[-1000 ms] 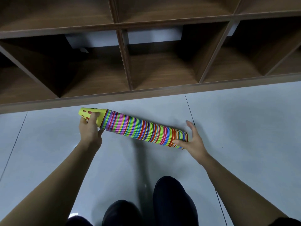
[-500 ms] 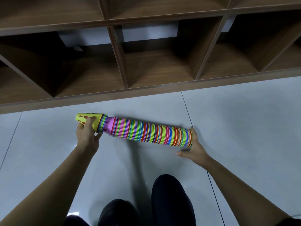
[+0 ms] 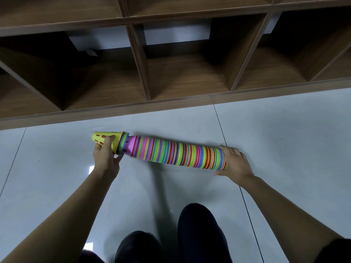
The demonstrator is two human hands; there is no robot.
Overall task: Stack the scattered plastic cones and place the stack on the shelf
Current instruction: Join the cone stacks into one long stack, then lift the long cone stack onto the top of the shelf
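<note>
Cone stack [image 3: 180,153] horizontal, held above floor [image 3: 284,130] before shelf [image 3: 171,105], left hand [image 3: 105,160] curled round yellow cone [image 3: 108,139] at narrow end, pink cone [image 3: 131,146] exposed in a gap, right hand [image 3: 235,162] pressed flat and outstretched against wide end, palm contact hidden, shoes [image 3: 199,234] cut off below.

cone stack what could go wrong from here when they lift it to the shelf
1. The stack gapes at the pink cone; the yellow cone end in the left hand may pull off.
2. Only the right hand braces the far end, so the middle may buckle.
</note>
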